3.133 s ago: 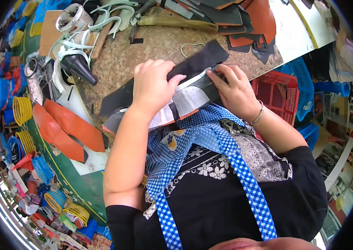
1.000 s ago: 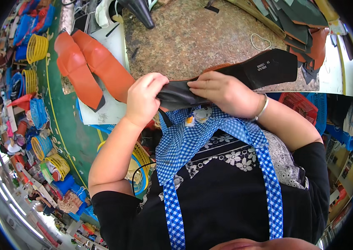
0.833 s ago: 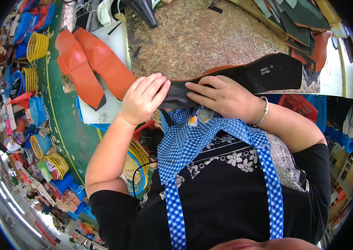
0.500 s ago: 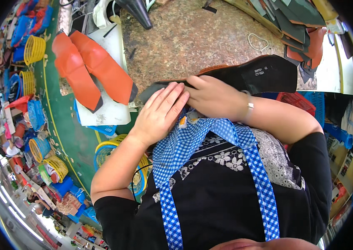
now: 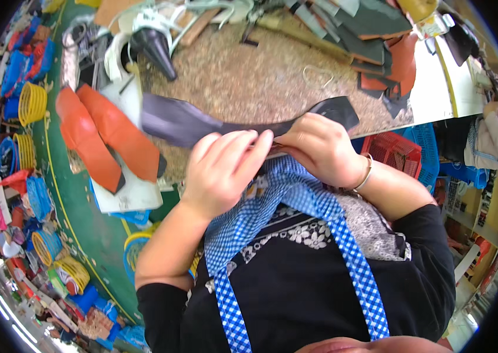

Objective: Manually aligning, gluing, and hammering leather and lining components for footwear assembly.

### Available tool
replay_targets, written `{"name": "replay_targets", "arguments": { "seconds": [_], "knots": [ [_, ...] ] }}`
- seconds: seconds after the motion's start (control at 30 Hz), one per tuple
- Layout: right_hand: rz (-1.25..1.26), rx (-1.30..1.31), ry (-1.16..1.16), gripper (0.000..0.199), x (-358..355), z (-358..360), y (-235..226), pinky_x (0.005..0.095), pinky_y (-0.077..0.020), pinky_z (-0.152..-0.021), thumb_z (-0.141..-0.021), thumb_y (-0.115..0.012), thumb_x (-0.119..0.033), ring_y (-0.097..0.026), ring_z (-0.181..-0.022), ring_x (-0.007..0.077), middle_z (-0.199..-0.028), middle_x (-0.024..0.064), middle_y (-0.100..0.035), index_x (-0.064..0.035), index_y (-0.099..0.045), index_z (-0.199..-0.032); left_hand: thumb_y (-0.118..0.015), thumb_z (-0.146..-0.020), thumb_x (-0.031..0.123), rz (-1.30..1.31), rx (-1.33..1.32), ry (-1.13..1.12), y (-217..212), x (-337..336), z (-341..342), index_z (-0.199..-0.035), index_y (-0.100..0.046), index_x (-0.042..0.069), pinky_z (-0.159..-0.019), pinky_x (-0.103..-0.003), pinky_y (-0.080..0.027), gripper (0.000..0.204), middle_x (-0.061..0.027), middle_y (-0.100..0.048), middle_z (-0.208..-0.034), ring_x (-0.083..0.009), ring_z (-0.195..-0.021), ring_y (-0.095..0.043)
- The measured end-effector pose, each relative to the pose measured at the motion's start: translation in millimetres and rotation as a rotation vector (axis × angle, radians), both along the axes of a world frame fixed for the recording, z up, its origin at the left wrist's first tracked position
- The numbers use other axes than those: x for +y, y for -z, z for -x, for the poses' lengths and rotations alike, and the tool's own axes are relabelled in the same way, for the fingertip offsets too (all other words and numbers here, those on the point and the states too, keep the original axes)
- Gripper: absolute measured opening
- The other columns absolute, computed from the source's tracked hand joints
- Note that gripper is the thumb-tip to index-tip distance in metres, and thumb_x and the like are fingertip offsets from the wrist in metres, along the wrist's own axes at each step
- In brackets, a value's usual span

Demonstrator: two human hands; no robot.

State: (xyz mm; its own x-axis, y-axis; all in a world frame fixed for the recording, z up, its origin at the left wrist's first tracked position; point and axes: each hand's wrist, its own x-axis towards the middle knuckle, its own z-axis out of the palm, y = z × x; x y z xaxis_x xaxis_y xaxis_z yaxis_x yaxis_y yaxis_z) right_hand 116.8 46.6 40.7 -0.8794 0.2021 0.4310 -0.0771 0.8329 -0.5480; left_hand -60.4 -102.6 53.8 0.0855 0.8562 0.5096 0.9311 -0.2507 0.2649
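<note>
In the head view, both hands meet at the near edge of the table (image 5: 249, 82), working on a long dark leather strip (image 5: 190, 122) that runs from the left of the speckled tabletop across to the right, where its far end (image 5: 334, 109) curves up beyond the knuckles. The left hand (image 5: 222, 170) lies flat on the strip with its fingers (image 5: 243, 150) stretched out side by side, pressing down rather than gripping. The right hand (image 5: 319, 147) is curled, its fingertips pinched on the strip's edge just beside the left fingertips; a thin bangle (image 5: 367, 173) circles that wrist. Below the hands hangs a blue checked apron (image 5: 296, 194). To the left of the strip, two orange leather pieces (image 5: 108, 138) rest on a white sheet (image 5: 125, 191). A black cone-shaped tool (image 5: 158, 44) stands farther back, and dark and rust-coloured leather offcuts (image 5: 378, 41) are heaped at the table's far right. A red plastic crate (image 5: 396, 153) sits under the table edge beside the right wrist.
</note>
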Motion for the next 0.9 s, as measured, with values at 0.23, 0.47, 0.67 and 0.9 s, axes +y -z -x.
{"name": "replay_targets", "arguments": {
  "seconds": [0.23,0.47,0.67,0.9],
  "knots": [
    [1.174,0.06,-0.062,0.024,25.5,73.2,-38.8,0.0253,-0.054,-0.08,-0.084,-0.073,0.001,-0.064,-0.089,0.0088,-0.098,0.0024,-0.066,0.0006,-0.061,-0.105,-0.061,-0.088,-0.005,-0.14,-1.341,-0.253,-17.4,8.6,5.1,-0.142,-0.037,-0.004,-0.11,-0.041,-0.035,0.059,-0.0163,-0.041,-0.147,-0.0269,-0.132,-0.045],
    [-0.53,0.17,0.51,0.049,152.9,106.0,-38.4,0.0412,-0.0489,-0.092,-0.075,-0.078,-0.021,-0.061,-0.105,0.0316,-0.113,0.0124,-0.066,-0.007,-0.061,-0.118,-0.071,-0.086,0.004,-0.386,-1.266,-0.695,1.1,-65.1,152.2,-0.134,-0.046,-0.001,-0.098,-0.039,-0.047,0.054,-0.0164,-0.054,-0.133,-0.0248,-0.116,-0.057],
    [-0.454,-0.054,0.67,0.042,213.6,66.3,-20.3,0.0357,-0.052,-0.088,-0.088,-0.068,-0.019,-0.066,-0.103,0.0279,-0.113,0.0136,-0.068,-0.0087,-0.058,-0.128,-0.082,-0.072,0.017,0.127,0.334,-1.41,27.1,-90.1,173.9,-0.133,-0.048,0.002,-0.103,-0.049,-0.04,0.072,-0.0212,-0.048,-0.134,-0.0405,-0.12,-0.049],
    [-0.683,0.703,0.666,0.03,135.9,26.2,-57.1,0.0352,-0.0518,-0.089,-0.085,-0.054,0.009,-0.065,-0.104,0.028,-0.109,0.0149,-0.069,0.0049,-0.064,-0.113,-0.073,-0.081,0.012,-0.188,-0.027,-1.017,37.2,-36.2,150.6,-0.118,-0.058,0.002,-0.1,-0.043,-0.043,0.041,-0.0165,-0.057,-0.123,-0.0351,-0.118,-0.053]
  ]
}}
